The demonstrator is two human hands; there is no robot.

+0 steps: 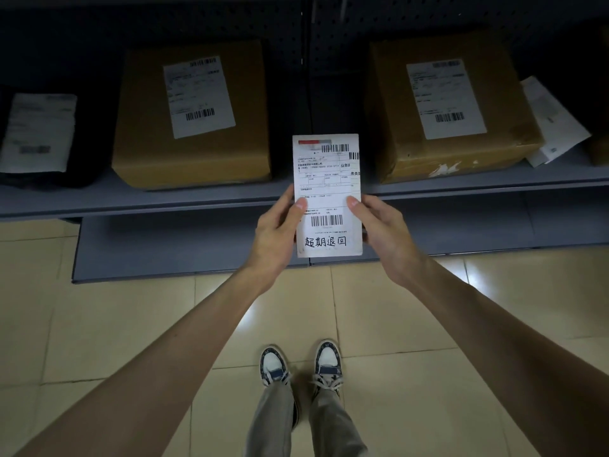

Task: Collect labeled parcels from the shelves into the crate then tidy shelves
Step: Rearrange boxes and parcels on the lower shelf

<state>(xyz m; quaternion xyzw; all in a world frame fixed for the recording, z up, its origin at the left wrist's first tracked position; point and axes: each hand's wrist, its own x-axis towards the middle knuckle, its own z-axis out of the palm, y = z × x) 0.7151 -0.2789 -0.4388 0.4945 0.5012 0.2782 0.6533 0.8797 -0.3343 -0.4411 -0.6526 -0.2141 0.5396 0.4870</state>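
Both forearms reached forward from the bottom corners toward a slip of paper held up at the centre, with two sneakers on the tiled floor at six o'clock. Each hand pinched the label sheet by a side edge: the left hand with its thumb laid on the front at nine o'clock of the sheet, the right hand the same at three o'clock. Handwritten characters ran along the sheet's bottom, under a barcode.

Behind it ran the grey shelf. From left to right it carried a dark bag with a white label at ten o'clock, a brown box at eleven o'clock, a second brown box at one o'clock, and a white envelope leaning against that box's right side at two o'clock. Both boxes showed printed labels on top. No crate was in view.

By the look of it, the step in hand was reading or checking the sheet, perhaps to match it against the parcels; whether it was a loose label or the face of a thin parcel could not be told. The next move would likely call for freeing one hand, comparing the codes on the box labels, and finding the crate before lifting anything.
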